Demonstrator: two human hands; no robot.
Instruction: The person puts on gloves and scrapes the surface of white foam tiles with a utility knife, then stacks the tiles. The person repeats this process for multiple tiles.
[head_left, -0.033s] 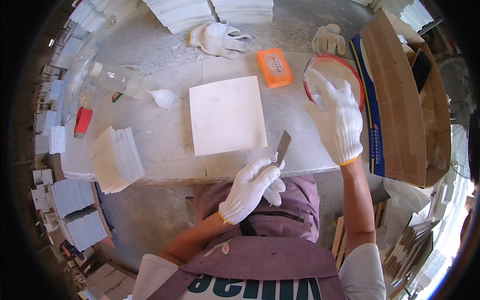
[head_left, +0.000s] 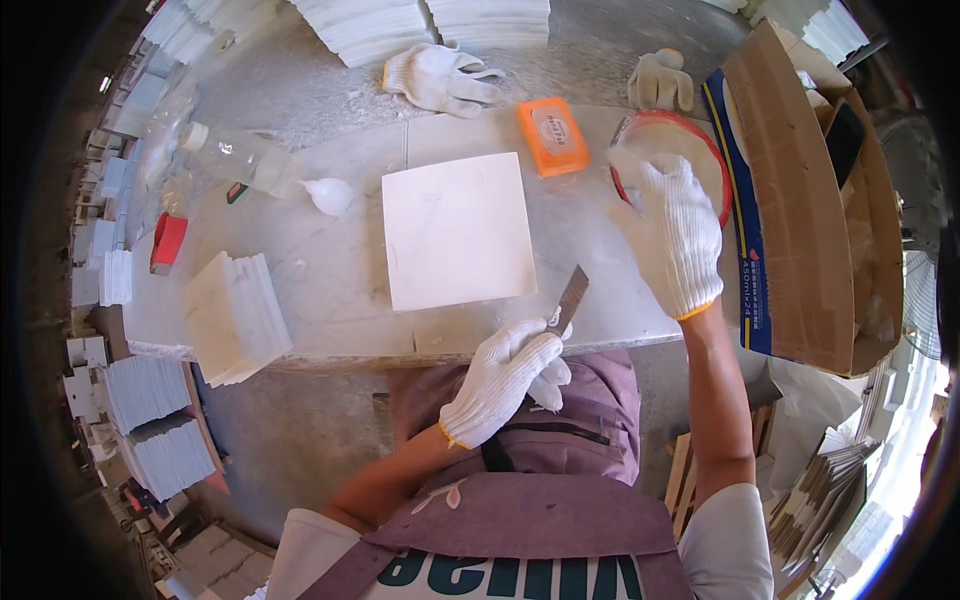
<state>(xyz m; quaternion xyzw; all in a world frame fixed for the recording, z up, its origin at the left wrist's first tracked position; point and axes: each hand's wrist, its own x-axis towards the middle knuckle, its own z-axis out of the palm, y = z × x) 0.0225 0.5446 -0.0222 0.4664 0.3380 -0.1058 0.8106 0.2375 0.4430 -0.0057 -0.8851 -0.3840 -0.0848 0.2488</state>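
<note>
My left hand (head_left: pixel 505 375), in a white knitted glove, is closed round a flat metal blade (head_left: pixel 572 297). The blade points up and right, close to the table's front edge. My right hand (head_left: pixel 672 235), gloved alike, reaches over a round tub with a red rim (head_left: pixel 712 150). Its fingers are bent and blurred at the tub's near left side, so whether they hold anything does not show. Between the hands and farther left lies a white square tile (head_left: pixel 460 232) on the table. An orange box-shaped packet (head_left: pixel 553 136) lies between the tile and the tub.
An open cardboard box (head_left: pixel 800 200) stands right of the tub. Loose gloves (head_left: pixel 432 80) lie behind the tile. On the left are a clear bottle (head_left: pixel 240 160), a white bulb (head_left: pixel 328 196), a red object (head_left: pixel 167 244) and a tile stack (head_left: pixel 235 318) at the table edge.
My right hand has shifted slightly at the tub, its fingers now drawn in more. My left hand still grips the blade. The whole view has moved very slightly.
</note>
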